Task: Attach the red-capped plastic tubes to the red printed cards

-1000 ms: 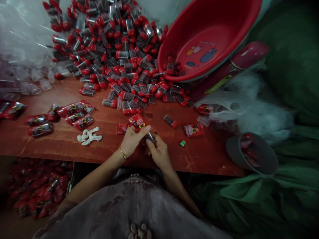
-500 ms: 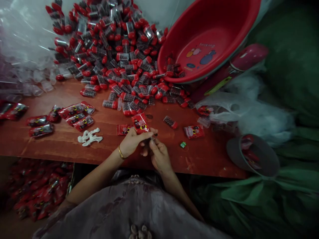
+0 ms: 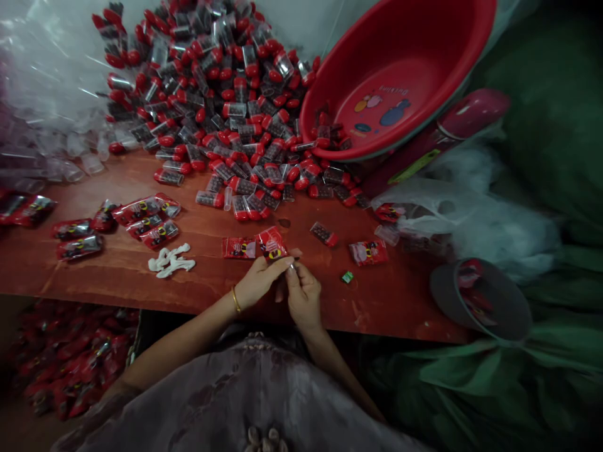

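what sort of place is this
Probably a small packing workshop: red-capped clear tubes are heaped on the table, printed red packets lie in front of them, and a large pile of red items shows below the table's edge.

A glossy red printed packet (image 3: 272,241) slants beyond the left hand (image 3: 258,282), lower edge hidden.

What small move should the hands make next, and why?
Probably steady the left hand and ease the fingertips of the right hand slightly back: the hands meet close by the near edge of a red packet, and their fingers mostly hide whatever lies between, so a slight opening might show it.
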The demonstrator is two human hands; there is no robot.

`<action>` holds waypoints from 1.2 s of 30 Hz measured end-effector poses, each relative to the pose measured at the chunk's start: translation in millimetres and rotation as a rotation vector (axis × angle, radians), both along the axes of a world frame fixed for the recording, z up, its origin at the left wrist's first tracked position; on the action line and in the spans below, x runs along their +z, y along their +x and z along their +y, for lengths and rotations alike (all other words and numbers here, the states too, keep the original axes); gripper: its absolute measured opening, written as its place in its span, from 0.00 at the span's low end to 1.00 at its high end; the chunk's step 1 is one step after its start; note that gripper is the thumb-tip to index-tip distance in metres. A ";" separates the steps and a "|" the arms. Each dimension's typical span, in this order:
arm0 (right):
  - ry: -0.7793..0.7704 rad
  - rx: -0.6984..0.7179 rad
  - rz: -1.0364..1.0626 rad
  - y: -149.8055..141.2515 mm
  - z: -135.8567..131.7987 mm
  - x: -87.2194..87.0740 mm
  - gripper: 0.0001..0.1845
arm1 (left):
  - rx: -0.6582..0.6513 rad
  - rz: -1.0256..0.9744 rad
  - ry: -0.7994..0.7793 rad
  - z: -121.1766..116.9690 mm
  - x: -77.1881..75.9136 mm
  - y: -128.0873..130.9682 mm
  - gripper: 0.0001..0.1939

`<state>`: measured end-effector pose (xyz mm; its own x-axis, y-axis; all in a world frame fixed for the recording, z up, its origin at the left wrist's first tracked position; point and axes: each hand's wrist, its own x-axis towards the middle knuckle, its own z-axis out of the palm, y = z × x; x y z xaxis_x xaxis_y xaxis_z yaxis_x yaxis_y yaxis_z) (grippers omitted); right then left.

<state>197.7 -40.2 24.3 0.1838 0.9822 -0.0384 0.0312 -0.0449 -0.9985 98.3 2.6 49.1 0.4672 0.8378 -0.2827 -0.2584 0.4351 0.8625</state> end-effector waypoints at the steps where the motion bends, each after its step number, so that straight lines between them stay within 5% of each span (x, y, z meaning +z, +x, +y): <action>1: 0.008 0.003 -0.035 0.6 0.0 1.0 0.15 | 0.024 -0.019 0.001 0.7 -0.9 -1.0 0.29; 9: 0.012 0.049 0.028 1.8 5.0 -0.5 0.16 | 0.114 -0.009 0.021 3.2 1.4 -5.8 0.24; 19: -0.072 0.048 0.076 -23.2 25.5 -6.7 0.22 | 0.197 -0.031 -0.012 2.2 -13.4 -20.4 0.23; 22: 0.036 0.128 -0.128 -23.4 40.2 -4.0 0.25 | 0.307 -0.063 -0.039 18.2 -5.2 -42.5 0.19; 26: 0.170 0.069 -0.642 -1.0 65.6 -1.9 0.19 | 0.611 -0.162 -0.125 59.4 14.0 -106.0 0.13; 29: 0.269 0.157 -0.936 6.4 78.9 -8.2 0.17 | 0.902 -0.239 -0.221 84.7 26.0 -154.0 0.23; 32: 0.331 0.287 -1.081 -3.9 81.8 -20.4 0.18 | 0.884 -0.263 -0.246 87.8 27.5 -168.4 0.30; 36: 0.345 0.280 -1.120 -16.9 77.3 -33.8 0.13 | 0.746 0.085 -0.070 61.4 7.4 -134.1 0.16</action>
<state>180.9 37.1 -9.4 -0.2740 0.9206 0.2784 0.8541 0.3660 -0.3696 -35.8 64.0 56.4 -0.2433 0.9020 -0.3567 -0.4401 0.2251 0.8693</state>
